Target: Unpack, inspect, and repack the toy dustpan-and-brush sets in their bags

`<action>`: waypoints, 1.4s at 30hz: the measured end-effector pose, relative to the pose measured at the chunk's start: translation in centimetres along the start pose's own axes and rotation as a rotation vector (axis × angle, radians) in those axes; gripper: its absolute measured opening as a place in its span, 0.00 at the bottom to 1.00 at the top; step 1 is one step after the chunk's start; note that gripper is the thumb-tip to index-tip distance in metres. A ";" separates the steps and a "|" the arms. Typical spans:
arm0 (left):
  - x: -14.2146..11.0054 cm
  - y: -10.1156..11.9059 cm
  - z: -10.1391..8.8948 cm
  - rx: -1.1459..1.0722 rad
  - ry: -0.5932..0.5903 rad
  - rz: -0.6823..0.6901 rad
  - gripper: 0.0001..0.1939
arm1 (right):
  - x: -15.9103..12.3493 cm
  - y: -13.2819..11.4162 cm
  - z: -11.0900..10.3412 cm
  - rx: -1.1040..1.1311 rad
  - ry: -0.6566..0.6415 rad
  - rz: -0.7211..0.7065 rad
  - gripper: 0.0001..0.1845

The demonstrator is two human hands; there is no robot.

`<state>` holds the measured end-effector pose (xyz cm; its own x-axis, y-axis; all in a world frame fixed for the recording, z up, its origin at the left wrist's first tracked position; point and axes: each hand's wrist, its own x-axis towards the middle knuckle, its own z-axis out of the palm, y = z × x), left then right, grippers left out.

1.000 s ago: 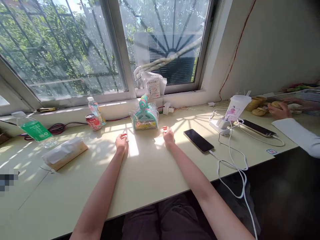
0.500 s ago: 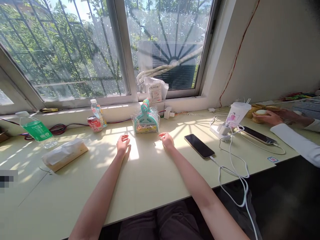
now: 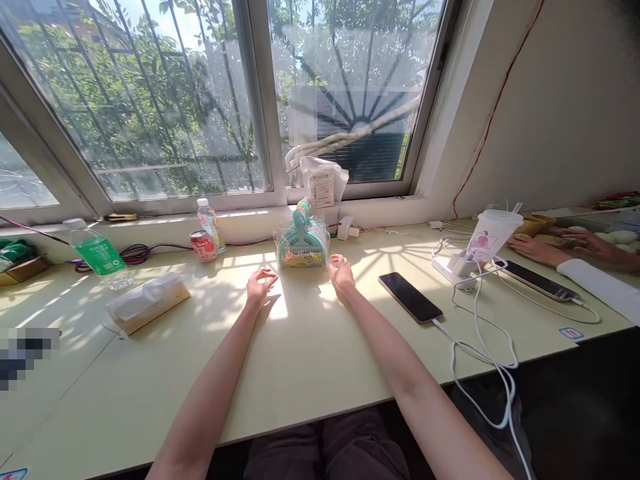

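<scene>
A small teal dustpan-and-brush set (image 3: 302, 250) in clear plastic wrap stands upright on the table, its handle toward the window. My left hand (image 3: 261, 287) is in front of it to the left, apart from the wrap, with fingers loosely curved and a gap between thumb and fingers. Close by the set's lower right corner is my right hand (image 3: 342, 272), its fingers partly spread; whether they touch the wrap I cannot tell. Neither hand holds anything that I can see.
A phone (image 3: 410, 297) on a white cable lies to the right, before a power strip (image 3: 454, 272) and a plastic cup (image 3: 493, 233). Leftward are a red can (image 3: 203, 247), two bottles and a tissue pack (image 3: 149, 301). Another person's hands (image 3: 540, 250) are at far right.
The view has shifted, so everything sits further right in the picture. My left thumb and fingers have stretched out a little. My right hand appears slightly closer to the dustpan set.
</scene>
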<state>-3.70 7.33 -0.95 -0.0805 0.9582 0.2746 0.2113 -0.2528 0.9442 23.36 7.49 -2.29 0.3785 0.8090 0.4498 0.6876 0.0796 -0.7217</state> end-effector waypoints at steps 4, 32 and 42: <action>0.0 0.1 0.0 -0.058 -0.028 -0.028 0.10 | 2.7 -1.7 0.7 0.099 0.023 0.018 0.17; -2.3 3.0 2.5 -0.390 -0.477 -0.305 0.24 | -6.1 -4.5 -5.3 0.040 0.054 -0.288 0.14; -1.7 3.0 1.2 -0.540 -0.275 -0.186 0.22 | -8.1 -5.7 -2.8 -0.065 -0.373 -0.378 0.15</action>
<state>-1.77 5.09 1.18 0.2003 0.9738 0.1078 -0.3095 -0.0415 0.9500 18.06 -1.13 -0.34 -0.1415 0.8838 0.4459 0.7744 0.3794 -0.5063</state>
